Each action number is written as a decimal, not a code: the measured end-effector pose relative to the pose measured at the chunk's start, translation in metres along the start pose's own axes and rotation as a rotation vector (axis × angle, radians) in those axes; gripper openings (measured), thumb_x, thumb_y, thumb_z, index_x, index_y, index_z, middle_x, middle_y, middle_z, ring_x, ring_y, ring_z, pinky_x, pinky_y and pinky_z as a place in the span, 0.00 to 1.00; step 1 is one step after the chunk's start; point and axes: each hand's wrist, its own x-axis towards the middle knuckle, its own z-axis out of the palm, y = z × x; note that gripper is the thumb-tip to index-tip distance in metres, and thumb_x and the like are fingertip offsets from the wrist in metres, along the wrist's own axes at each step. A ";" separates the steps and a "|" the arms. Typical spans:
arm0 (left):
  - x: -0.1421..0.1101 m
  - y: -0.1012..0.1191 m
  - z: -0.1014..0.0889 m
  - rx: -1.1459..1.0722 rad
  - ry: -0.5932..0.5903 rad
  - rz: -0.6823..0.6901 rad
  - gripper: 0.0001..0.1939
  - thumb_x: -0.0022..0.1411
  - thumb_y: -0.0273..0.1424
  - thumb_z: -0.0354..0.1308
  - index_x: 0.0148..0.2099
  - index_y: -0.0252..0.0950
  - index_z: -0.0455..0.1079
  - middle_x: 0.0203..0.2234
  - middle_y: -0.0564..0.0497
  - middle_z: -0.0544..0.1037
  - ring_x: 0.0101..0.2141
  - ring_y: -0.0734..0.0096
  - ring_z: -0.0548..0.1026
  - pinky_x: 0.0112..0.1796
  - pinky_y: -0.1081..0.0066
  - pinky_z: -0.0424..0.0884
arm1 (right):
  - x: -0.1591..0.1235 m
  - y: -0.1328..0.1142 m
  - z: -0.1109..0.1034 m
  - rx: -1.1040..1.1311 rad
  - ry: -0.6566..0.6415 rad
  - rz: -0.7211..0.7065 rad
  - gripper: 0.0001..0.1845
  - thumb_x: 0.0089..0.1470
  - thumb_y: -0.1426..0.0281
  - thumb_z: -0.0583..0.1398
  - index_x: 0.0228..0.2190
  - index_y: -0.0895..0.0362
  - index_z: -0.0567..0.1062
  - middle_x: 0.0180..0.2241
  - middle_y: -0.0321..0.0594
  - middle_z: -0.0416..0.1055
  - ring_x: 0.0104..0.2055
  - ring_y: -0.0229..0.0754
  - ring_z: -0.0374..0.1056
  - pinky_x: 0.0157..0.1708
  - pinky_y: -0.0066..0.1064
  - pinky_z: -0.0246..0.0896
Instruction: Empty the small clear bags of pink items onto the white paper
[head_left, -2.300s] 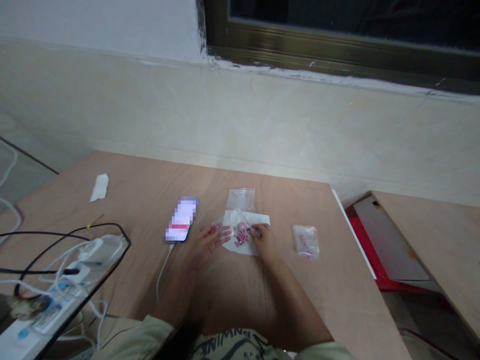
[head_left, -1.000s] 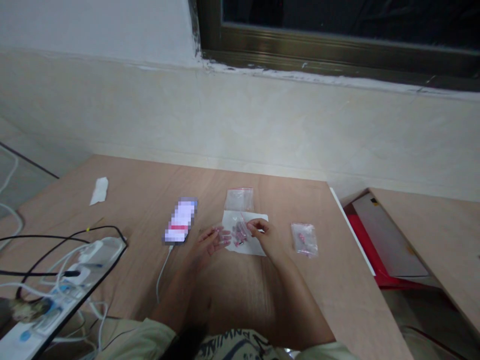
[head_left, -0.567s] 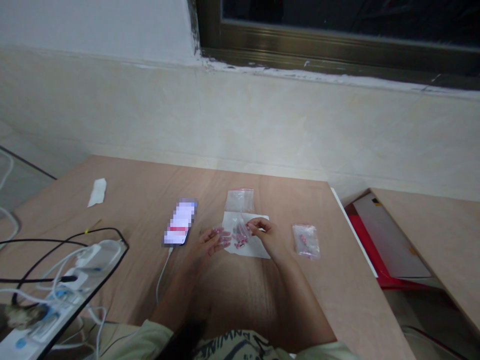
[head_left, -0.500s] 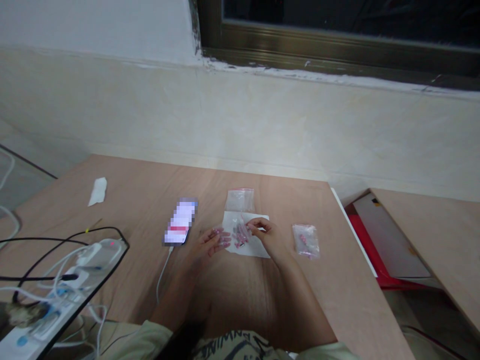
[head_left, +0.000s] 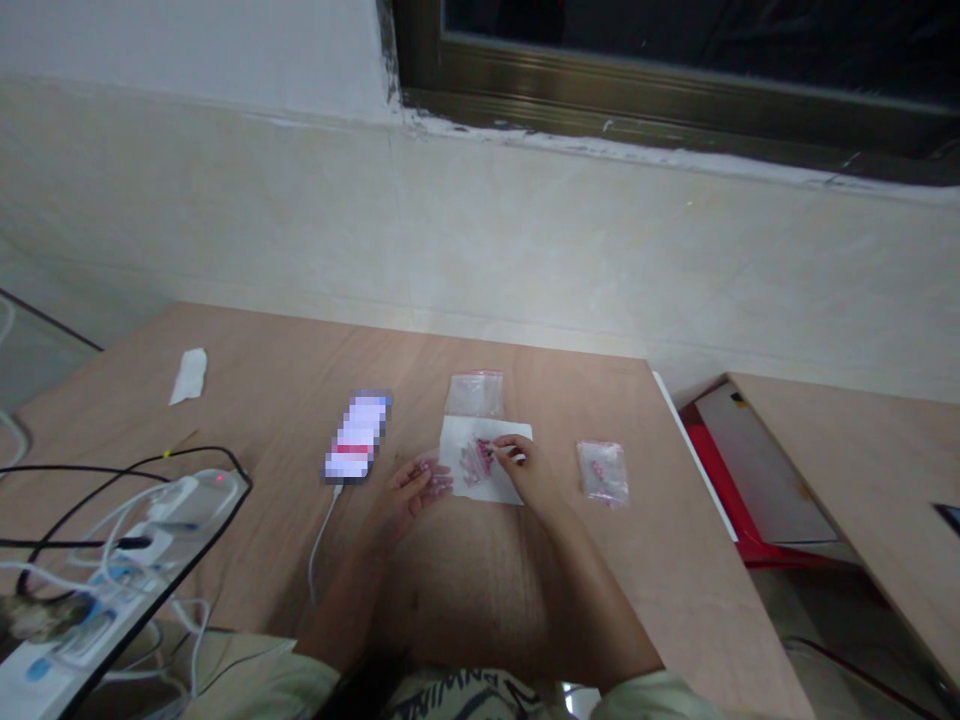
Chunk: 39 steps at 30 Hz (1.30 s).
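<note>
A white paper sheet lies on the wooden table with a small heap of pink beads on it. My right hand rests on the sheet's right side, fingertips pinched at the beads; what they hold is too small to make out. At the sheet's left edge lies my left hand, palm partly up, fingers loosely stretched, holding nothing. A clear zip bag lies just behind the sheet. Another small bag with pink beads lies to the right of my right hand.
A phone with a white cable lies left of my left hand. A power strip with tangled cables is at the near left. A folded white scrap lies far left. Right of the table edge stands a red and white object, then another wooden top.
My right hand lifted slightly from the sheet, then settled back with its fingertips at the beads. My left hand stayed beside the sheet. The view drifted a little.
</note>
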 end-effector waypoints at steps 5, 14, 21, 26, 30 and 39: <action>0.001 0.006 -0.001 0.011 0.034 -0.001 0.04 0.49 0.24 0.61 0.31 0.32 0.69 0.26 0.50 0.77 0.28 0.71 0.75 0.35 0.70 0.72 | 0.010 0.028 0.009 -0.273 0.058 -0.117 0.10 0.40 0.79 0.57 0.27 0.57 0.75 0.31 0.41 0.68 0.36 0.42 0.63 0.39 0.35 0.58; 0.011 0.019 0.009 0.030 0.034 -0.022 0.05 0.49 0.23 0.60 0.32 0.31 0.70 0.26 0.49 0.78 0.30 0.69 0.76 0.37 0.67 0.71 | 0.020 0.028 0.011 -0.369 -0.093 -0.169 0.09 0.43 0.80 0.56 0.27 0.58 0.74 0.33 0.43 0.66 0.38 0.42 0.61 0.39 0.33 0.56; 0.017 0.022 0.009 0.049 0.004 -0.021 0.05 0.48 0.23 0.61 0.32 0.31 0.71 0.26 0.50 0.78 0.30 0.69 0.76 0.35 0.69 0.72 | 0.016 0.003 -0.005 -0.246 0.016 -0.092 0.01 0.44 0.75 0.58 0.23 0.58 0.71 0.27 0.40 0.68 0.31 0.40 0.61 0.34 0.32 0.56; 0.014 0.016 0.009 0.053 -0.005 -0.032 0.06 0.50 0.24 0.61 0.33 0.31 0.70 0.27 0.49 0.78 0.31 0.68 0.75 0.36 0.69 0.72 | 0.008 -0.030 -0.006 -0.123 0.013 -0.126 0.03 0.44 0.71 0.58 0.22 0.57 0.70 0.24 0.37 0.67 0.27 0.38 0.60 0.30 0.30 0.55; 0.011 0.011 0.009 0.045 -0.025 -0.015 0.07 0.50 0.25 0.60 0.35 0.32 0.69 0.28 0.50 0.78 0.31 0.68 0.75 0.37 0.67 0.72 | 0.003 -0.040 0.003 -0.126 -0.001 -0.204 0.02 0.43 0.73 0.58 0.21 0.56 0.71 0.25 0.38 0.67 0.31 0.40 0.61 0.34 0.32 0.56; -0.004 0.000 0.010 0.142 0.045 0.108 0.10 0.48 0.25 0.62 0.35 0.35 0.67 0.33 0.50 0.76 0.35 0.67 0.74 0.39 0.70 0.69 | -0.024 -0.040 0.009 0.097 -0.104 -0.112 0.12 0.49 0.61 0.54 0.30 0.55 0.73 0.33 0.40 0.70 0.31 0.39 0.65 0.29 0.30 0.60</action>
